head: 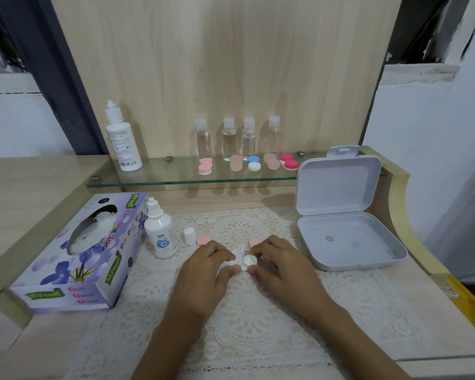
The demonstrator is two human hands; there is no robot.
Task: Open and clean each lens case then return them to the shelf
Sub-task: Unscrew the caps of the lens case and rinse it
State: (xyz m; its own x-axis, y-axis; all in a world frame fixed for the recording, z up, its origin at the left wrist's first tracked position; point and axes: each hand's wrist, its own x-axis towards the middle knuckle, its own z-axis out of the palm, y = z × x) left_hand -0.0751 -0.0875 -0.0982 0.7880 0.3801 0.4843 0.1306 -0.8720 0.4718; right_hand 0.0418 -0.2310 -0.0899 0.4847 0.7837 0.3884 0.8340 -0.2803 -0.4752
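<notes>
Status: open lens case (249, 260) sits on the lace mat (244, 333), in front of and below the glass shelf (162, 178), roughly under its middle. One white cup faces up, cap off. Right hand (281, 267) has fingers curled round the case's right side, holding it on the mat. Left hand (207, 267) pinches a white tissue wad (231, 260) tight against the case's left side (second cup is hidden under tissue and fingers, can't tell its state). Two loose caps lie between the hands and the shelf: left pink cap (203, 239) just past the left hand's knuckles, right pink cap (254, 242) touching or nearly touching the right hand's fingertips. On the shelf, right half, closed cases in a row: pink case (205, 166), tan case (236, 163), blue-and-white case (254, 163), second tan case (272, 161), red case (289, 161). Four clear bottles (228, 139) stand behind them against the wood panel. Tall white bottle (122, 141) stands at the shelf's left end. Below the shelf's left end: tissue box (88, 250), small solution bottle (161, 234) just beside it, small white cap (190, 235) next to that. Below the shelf's right end: grey box (348, 237), open, lid upright and overlapping the shelf's end.
</notes>
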